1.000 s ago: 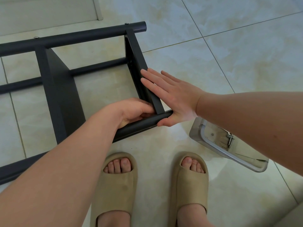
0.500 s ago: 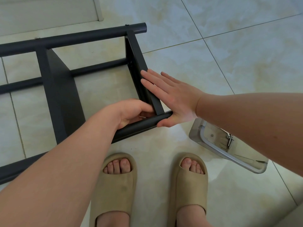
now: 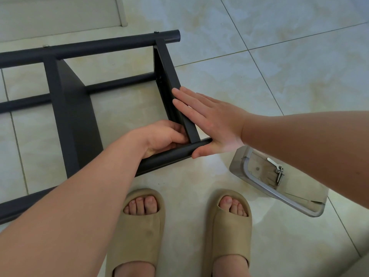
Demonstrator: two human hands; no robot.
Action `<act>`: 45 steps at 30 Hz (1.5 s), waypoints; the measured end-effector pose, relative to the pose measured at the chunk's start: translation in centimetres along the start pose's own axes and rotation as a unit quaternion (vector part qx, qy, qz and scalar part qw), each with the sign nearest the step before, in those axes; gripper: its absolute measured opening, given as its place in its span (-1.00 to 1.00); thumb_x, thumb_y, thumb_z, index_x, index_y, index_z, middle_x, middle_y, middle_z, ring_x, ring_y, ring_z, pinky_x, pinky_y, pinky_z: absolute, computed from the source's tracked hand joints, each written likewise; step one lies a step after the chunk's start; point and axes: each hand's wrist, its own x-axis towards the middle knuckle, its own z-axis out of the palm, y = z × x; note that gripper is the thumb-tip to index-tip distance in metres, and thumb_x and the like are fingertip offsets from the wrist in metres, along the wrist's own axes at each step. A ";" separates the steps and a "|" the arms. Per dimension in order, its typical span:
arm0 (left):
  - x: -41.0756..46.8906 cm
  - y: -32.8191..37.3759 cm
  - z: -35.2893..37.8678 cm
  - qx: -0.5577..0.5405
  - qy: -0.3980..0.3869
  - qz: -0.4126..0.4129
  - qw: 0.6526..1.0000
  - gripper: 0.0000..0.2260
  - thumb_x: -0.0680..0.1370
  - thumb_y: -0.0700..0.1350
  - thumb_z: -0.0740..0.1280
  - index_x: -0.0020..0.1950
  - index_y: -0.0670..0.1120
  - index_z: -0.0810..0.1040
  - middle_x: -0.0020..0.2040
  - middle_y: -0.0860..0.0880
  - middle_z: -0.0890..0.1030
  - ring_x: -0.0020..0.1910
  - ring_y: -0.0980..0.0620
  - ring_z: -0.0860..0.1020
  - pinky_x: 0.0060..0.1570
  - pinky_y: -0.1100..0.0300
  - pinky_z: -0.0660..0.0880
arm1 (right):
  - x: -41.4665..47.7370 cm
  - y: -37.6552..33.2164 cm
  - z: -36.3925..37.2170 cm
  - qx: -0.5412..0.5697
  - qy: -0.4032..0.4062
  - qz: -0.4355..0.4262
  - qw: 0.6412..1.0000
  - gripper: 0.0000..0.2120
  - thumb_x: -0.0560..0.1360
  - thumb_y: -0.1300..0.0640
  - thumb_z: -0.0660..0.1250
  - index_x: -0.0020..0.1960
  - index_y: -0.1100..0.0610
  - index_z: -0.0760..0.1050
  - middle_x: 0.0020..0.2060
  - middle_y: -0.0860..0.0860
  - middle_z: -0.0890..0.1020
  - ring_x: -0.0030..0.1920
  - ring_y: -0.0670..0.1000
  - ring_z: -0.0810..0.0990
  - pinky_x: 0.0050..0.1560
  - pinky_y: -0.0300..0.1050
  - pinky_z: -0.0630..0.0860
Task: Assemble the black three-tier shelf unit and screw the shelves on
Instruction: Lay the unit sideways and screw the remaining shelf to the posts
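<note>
The black shelf unit (image 3: 73, 124) lies on its side on the tiled floor. Its end shelf (image 3: 169, 72) runs between the far tube (image 3: 111, 44) and the near tube (image 3: 169, 154). My left hand (image 3: 159, 138) reaches inside the corner where the end shelf meets the near tube. Its fingers are curled there and pinch what looks like a small screw, mostly hidden. My right hand (image 3: 211, 124) lies flat with straight fingers against the outer face of the end shelf, its thumb at the end of the near tube.
A clear plastic tray (image 3: 239, 162) lies on the floor to the right under my right forearm, with screws (image 3: 279, 174) and a small hex key (image 3: 272, 161) in it. My feet in tan slides (image 3: 139, 226) stand just in front of the near tube.
Both hands stay at the same corner. Only the left hand's fingers shift slightly.
</note>
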 end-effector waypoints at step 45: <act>0.0 0.1 -0.1 -0.016 0.019 -0.024 0.999 -0.89 0.50 -0.36 0.35 -0.11 -0.21 0.65 -0.17 -0.23 0.69 -0.24 -0.07 0.68 -0.16 0.15 0.63 | 0.0 -0.1 0.8 0.004 0.018 0.013 1.000 0.11 0.44 -0.50 0.14 0.64 0.26 -0.10 0.63 0.19 -0.10 0.63 0.18 -0.12 0.59 0.24 0.03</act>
